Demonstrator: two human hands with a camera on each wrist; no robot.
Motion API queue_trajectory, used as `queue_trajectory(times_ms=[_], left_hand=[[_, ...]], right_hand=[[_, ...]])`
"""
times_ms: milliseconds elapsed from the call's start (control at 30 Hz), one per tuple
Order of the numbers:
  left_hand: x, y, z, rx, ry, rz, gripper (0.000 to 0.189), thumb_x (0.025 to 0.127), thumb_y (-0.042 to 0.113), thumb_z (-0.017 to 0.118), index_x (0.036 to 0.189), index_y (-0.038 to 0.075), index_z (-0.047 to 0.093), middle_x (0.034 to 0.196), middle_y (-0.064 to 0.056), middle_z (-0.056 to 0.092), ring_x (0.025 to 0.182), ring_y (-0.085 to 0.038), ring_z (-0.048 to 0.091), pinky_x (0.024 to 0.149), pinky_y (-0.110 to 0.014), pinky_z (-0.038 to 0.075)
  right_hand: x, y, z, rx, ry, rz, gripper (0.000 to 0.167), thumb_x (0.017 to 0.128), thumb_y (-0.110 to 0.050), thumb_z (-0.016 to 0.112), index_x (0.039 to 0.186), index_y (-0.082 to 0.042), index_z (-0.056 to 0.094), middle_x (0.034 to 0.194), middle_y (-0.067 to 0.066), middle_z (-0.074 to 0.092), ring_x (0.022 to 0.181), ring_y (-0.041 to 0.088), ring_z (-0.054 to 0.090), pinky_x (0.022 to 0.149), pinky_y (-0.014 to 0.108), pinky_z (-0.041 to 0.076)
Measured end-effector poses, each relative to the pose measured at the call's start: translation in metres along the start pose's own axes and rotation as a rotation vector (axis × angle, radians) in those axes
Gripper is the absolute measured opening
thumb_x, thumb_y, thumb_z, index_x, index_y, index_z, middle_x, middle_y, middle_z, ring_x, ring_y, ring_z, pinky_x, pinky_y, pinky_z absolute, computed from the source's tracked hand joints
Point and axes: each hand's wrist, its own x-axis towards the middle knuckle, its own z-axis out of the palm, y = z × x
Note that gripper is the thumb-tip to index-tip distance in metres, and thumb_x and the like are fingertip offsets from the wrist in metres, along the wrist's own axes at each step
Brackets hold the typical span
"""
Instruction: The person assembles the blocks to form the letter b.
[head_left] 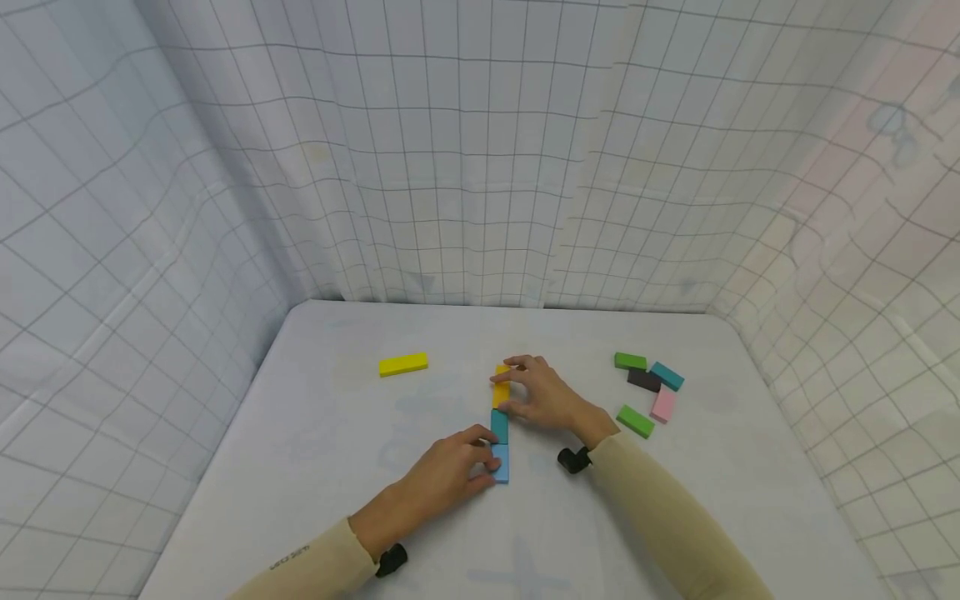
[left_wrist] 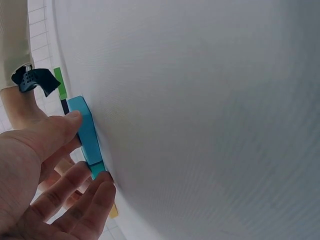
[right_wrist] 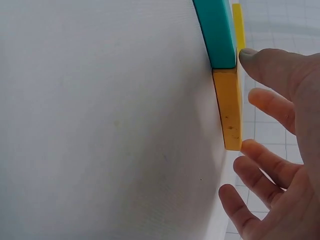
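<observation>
A light blue block, a teal block and an orange block lie end to end in a line on the white table. My left hand reaches in from the left, with its thumb and fingertips at the light blue block and the near end of the teal one. Over the orange block arches my right hand, its fingers loosely bent and spread. In the right wrist view the thumb is by the teal-orange joint, and a fingertip meets the orange block's far end. Neither hand grips a block firmly.
A yellow block lies at the back left. On the right are a green block, a black block, a blue block, a pink block and another green block. Gridded white curtains enclose the table.
</observation>
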Motion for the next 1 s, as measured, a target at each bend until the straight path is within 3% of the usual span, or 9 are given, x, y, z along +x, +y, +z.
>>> queue_trajectory(times_ms=[533, 1000], left_hand=[[0.0006, 0.0017, 0.0006, 0.006, 0.003, -0.006, 0.015, 0.1, 0.013, 0.094, 0.114, 0.007, 0.092, 0.142, -0.007, 0.076, 0.121, -0.022, 0.082, 0.103, -0.041, 0.072], [0.0017, 0.0014, 0.0011, 0.011, 0.0, -0.008, 0.016, 0.1, 0.013, 0.094, 0.114, 0.007, 0.092, 0.143, -0.007, 0.076, 0.123, -0.022, 0.081, 0.105, -0.041, 0.071]], right_hand=[[-0.0033, -0.0045, 0.0009, 0.037, 0.001, -0.03, 0.043, 0.112, -0.034, 0.082, 0.153, -0.023, 0.079, 0.177, 0.015, 0.054, 0.158, 0.045, 0.053, 0.128, 0.073, 0.047], [-0.003, -0.0049, 0.0013, 0.022, -0.025, -0.03, 0.045, 0.113, -0.039, 0.08, 0.156, -0.026, 0.077, 0.181, 0.012, 0.052, 0.162, 0.046, 0.049, 0.13, 0.075, 0.046]])
